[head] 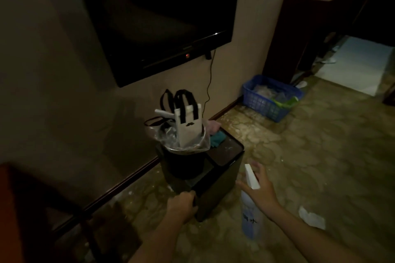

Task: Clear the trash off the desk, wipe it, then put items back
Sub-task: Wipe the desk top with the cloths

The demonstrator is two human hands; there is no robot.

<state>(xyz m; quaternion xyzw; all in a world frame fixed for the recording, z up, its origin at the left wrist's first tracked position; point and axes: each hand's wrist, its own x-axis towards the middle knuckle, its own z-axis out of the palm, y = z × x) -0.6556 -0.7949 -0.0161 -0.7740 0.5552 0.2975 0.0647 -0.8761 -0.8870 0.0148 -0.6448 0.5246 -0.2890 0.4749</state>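
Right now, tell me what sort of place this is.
Probably a hotel room, mid-cleaning: a wall-mounted TV, a full lined bin, and a blue basket on the patterned floor.

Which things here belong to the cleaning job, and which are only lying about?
For the job: spray bottle in the right hand; black stand, gripped by the left hand; lined bin holding a paper bag; teal cloth.
Lying about: blue basket; crumpled tissue on the floor; wall television.
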